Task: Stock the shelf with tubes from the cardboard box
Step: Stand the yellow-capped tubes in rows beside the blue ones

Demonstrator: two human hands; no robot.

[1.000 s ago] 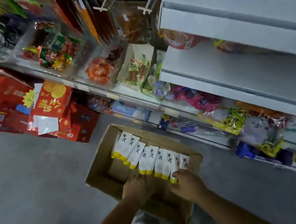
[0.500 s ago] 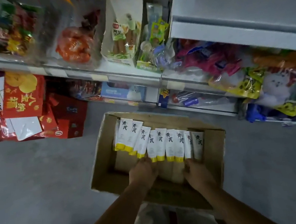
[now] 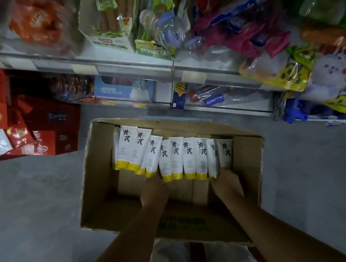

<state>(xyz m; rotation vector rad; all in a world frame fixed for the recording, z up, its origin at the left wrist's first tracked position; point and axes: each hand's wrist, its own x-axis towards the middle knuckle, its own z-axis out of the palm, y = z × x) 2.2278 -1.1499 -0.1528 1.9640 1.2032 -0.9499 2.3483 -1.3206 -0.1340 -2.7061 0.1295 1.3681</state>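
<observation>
Grey concrete flooring runs beneath the white metal shop shelf [image 3: 133, 69], crowded with snack packets, and the open brown cardboard box [image 3: 248, 160] is set just in front of it. A row of white tubes with yellow caps [image 3: 175, 159] is leant against the box's far wall, caps down. Compared with a second ago, the hands have been spread apart along the row: the left hand [image 3: 153, 191] is curled at the caps near the middle, the right hand [image 3: 227, 182] is pressed against the last tubes at the right end. Whether anything is yet gripped cannot be told. No tube has been lifted, so the stocking is judged barely begun. The view has also been tipped downward, and the upper shelves are lost from sight.
</observation>
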